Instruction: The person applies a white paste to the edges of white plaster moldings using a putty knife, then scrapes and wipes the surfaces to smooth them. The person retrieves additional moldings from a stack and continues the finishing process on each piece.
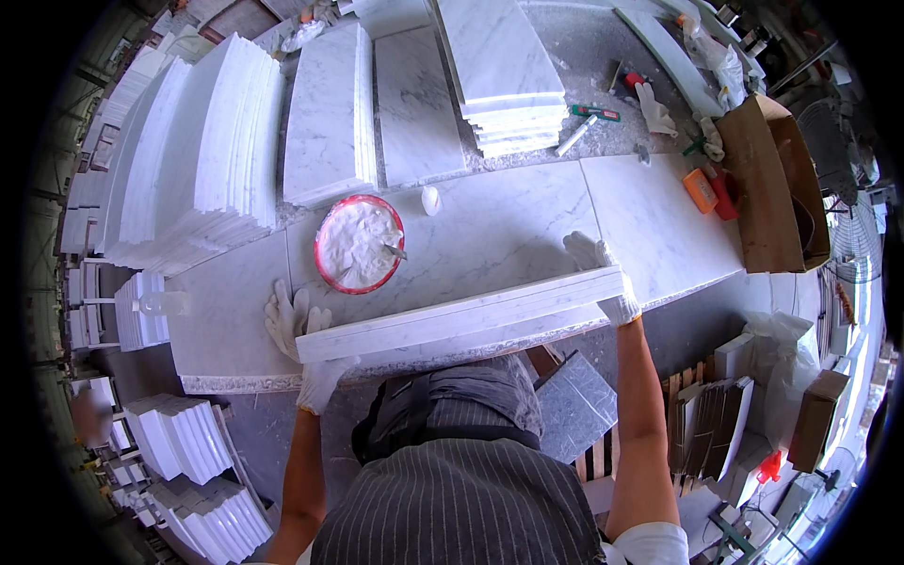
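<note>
My left hand (320, 380), in a white glove, is closed on the left end of a long, narrow marble strip (461, 314), white with grey veins. My right hand (619, 308), gloved the same way, grips its right end. On both sides the fingers reach over the strip's far side; part of each hand is hidden behind it. A seam runs along the strip's length. Beyond it, a red-rimmed bowl (397, 226) of white paste (358, 243) rests on the marble-topped bench (508, 221), a metal tool (395, 252) stuck in the paste. A small white container (431, 201) stands beside the bowl.
Marble slabs stand in stacks (226, 132) at the back left; another pile (513, 104) sits at back centre. Orange (700, 190) and red (724, 195) blocks lie by a cardboard box (772, 188) on the right. A clear bottle (163, 303) is at the bench's left edge.
</note>
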A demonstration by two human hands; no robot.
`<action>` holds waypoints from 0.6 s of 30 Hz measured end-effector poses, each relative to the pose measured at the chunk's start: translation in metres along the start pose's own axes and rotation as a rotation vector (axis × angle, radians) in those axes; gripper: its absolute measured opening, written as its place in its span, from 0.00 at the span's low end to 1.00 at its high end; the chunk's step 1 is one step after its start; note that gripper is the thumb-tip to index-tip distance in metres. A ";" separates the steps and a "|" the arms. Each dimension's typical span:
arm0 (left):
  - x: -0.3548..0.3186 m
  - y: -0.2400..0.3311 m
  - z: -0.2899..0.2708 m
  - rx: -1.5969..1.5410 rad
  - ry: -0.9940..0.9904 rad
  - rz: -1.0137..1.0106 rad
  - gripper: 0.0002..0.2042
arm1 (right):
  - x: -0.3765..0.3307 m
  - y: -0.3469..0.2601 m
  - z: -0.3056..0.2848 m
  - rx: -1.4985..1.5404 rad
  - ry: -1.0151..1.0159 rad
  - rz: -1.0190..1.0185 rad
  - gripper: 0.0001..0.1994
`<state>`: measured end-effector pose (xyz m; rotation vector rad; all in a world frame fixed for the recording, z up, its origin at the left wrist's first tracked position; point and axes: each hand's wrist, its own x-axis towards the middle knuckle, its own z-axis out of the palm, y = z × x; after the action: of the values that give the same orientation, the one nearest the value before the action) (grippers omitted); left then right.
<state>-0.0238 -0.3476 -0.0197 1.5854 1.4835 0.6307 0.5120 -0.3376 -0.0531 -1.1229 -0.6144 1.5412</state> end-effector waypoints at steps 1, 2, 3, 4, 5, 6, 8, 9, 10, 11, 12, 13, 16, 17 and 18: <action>0.001 0.000 -0.001 0.019 -0.001 0.003 0.52 | 0.000 -0.001 0.001 0.001 -0.014 -0.003 0.32; 0.002 0.000 -0.002 0.034 -0.005 0.006 0.52 | 0.000 -0.001 0.001 0.002 -0.028 -0.006 0.31; 0.003 -0.001 -0.002 0.042 -0.012 0.008 0.52 | 0.001 -0.001 0.000 0.030 -0.042 0.012 0.31; 0.004 -0.003 -0.002 0.050 -0.022 0.008 0.52 | 0.001 0.000 -0.002 0.058 -0.056 0.030 0.31; 0.006 -0.005 -0.002 0.051 -0.034 0.007 0.53 | 0.001 0.000 -0.004 0.086 -0.070 0.048 0.30; 0.004 -0.006 -0.004 0.057 -0.047 -0.003 0.53 | 0.001 -0.001 -0.004 0.036 -0.078 0.049 0.30; 0.003 -0.009 -0.004 0.060 -0.052 -0.007 0.54 | 0.001 -0.005 -0.005 -0.064 -0.095 0.050 0.29; 0.003 -0.003 -0.003 0.050 -0.048 -0.002 0.52 | 0.001 -0.005 -0.006 -0.040 -0.091 0.065 0.29; 0.004 0.002 -0.001 0.039 -0.044 0.004 0.51 | 0.001 -0.005 -0.007 -0.017 -0.088 0.080 0.29; 0.004 0.007 0.000 0.029 -0.040 0.009 0.49 | 0.001 -0.005 -0.008 0.007 -0.085 0.096 0.29; 0.005 0.002 -0.002 0.121 -0.035 0.031 0.46 | 0.001 -0.005 -0.006 -0.009 -0.081 0.090 0.29; 0.008 -0.001 -0.003 0.175 -0.017 0.044 0.45 | 0.001 -0.006 -0.004 -0.026 -0.076 0.084 0.29; 0.020 0.005 -0.004 0.351 0.143 0.147 0.42 | 0.002 -0.002 -0.008 -0.001 -0.071 0.108 0.28; 0.026 0.011 -0.002 0.419 0.211 0.191 0.41 | 0.002 -0.002 -0.013 0.020 -0.071 0.123 0.28; 0.029 0.019 -0.001 0.489 0.277 0.233 0.40 | 0.003 -0.007 -0.018 -0.153 -0.027 0.056 0.27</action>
<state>-0.0096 -0.3177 -0.0086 2.1373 1.7658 0.6720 0.5309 -0.3363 -0.0556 -1.2452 -0.7347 1.5798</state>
